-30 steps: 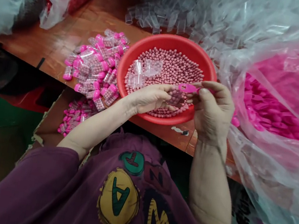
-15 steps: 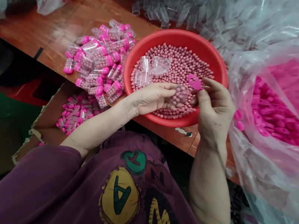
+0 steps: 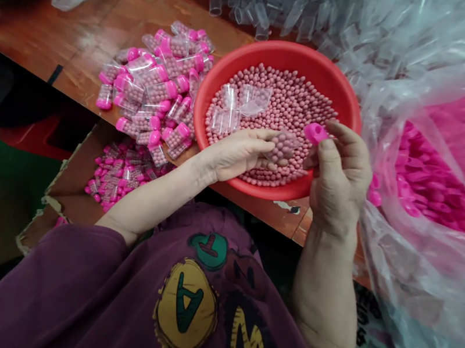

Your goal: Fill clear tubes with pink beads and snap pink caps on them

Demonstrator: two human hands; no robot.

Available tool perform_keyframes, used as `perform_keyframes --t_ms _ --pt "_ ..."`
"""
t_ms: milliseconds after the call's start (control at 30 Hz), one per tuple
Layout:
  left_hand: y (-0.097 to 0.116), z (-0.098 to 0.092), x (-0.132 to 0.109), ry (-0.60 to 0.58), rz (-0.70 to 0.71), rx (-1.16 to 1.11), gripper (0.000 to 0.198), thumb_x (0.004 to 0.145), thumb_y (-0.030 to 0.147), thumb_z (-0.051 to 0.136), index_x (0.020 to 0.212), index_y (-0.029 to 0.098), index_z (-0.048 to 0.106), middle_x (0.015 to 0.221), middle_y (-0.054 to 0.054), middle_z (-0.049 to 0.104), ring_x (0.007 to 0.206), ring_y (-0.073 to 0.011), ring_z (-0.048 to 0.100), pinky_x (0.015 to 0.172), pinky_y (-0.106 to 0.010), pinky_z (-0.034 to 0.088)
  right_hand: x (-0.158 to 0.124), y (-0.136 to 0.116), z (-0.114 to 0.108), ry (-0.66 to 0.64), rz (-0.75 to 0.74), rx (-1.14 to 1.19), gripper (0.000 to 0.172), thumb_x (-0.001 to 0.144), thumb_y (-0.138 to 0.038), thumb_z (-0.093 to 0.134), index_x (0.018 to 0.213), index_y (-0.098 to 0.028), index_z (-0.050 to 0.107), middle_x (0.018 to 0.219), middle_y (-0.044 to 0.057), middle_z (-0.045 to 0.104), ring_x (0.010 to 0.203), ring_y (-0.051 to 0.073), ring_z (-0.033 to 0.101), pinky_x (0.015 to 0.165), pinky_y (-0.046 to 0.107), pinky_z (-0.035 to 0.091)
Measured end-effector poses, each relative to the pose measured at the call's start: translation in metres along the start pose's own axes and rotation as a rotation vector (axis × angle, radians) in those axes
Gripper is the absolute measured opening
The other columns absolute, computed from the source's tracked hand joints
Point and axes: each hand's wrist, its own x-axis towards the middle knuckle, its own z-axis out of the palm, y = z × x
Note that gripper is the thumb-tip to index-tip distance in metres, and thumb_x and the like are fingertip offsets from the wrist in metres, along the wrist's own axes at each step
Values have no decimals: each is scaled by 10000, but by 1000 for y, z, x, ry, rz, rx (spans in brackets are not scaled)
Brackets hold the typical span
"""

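Note:
My left hand (image 3: pixel 240 150) grips a clear plastic tube filled with pink beads (image 3: pixel 283 148) over the near part of a red basin (image 3: pixel 356 102). Just to the right, my right hand (image 3: pixel 342 168) pinches a bright pink plastic cap (image 3: pixel 315 133) between thumb and fingers, a short gap away from the tube. Small round pink beads (image 3: pixel 289 92) cover the bottom of the basin. On top of them, at the left, lie several clear empty tubes (image 3: pixel 229 109).
Left of the basin is a heap of bead-filled, pink-capped tubes (image 3: pixel 158 86); a cardboard box (image 3: pixel 71 175) below holds more. Clear tubes (image 3: pixel 293 16) are piled behind. A plastic bag (image 3: pixel 392 129) of pink caps (image 3: pixel 443 184) stands at the right.
The pink cap has turned in my right hand, its hollow end now showing, and sits slightly further right. My left hand still holds the tube in nearly the same place.

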Motion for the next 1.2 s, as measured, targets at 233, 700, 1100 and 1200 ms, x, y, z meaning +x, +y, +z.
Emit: perform_keyframes --t_ms 233,700,1100,1200 --pt "-3 0 5 5 -15 24 351 1043 149 606 1316 163 826 1230 -124 884 1151 -230 832 990 -367 652 2 -9 -3 -57 -41 -121 439 1048 -693 785 1276 -327 866 1151 50 868 1185 303 842 1115 545 695" --pt "-8 -1 8 113 -15 42 218 1102 229 709 1268 168 838 1114 -103 873 1021 -207 813 932 -356 626 11 -17 -19 -104 -189 -423 223 1103 -473 759 1260 -374 882 1218 78 837 1162 309 807 1115 521 664" --pt "-15 -3 8 66 57 -46 135 1015 180 832 1140 143 867 1047 -60 854 896 -124 748 778 -225 563 1 -10 3 -100 -63 -197 324 1082 -479 766 1304 -271 877 1232 66 898 1207 284 845 1154 495 683" --pt "-16 -1 7 92 66 -81 88 1007 148 839 1090 147 866 966 -27 819 836 -111 740 748 -216 569 -2 -10 11 -81 -58 -182 275 1091 -440 743 1240 -260 889 1209 70 906 1176 275 860 1130 476 694"
